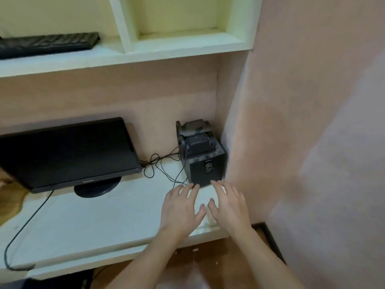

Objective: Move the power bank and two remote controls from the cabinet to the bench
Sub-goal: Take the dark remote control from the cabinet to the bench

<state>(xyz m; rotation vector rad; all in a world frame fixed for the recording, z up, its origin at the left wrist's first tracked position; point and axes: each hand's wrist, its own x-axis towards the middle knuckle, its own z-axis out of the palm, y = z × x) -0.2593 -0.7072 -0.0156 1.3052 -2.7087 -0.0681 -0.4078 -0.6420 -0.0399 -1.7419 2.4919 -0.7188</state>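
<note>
My left hand [181,207] and my right hand [228,205] hover side by side over the right end of a white desk surface [104,222], fingers spread and straight, holding nothing. Their fingertips reach toward the base of a black speaker box [205,167] in the corner. No power bank and no remote control shows anywhere in this view. The bench is out of view too.
A black monitor [66,153] stands on the desk at left, its cable [23,228] trailing to the front edge. Thin wires [160,165] lie between monitor and speaker. A black keyboard [48,43] lies on the upper shelf. A pink wall [312,122] closes the right side.
</note>
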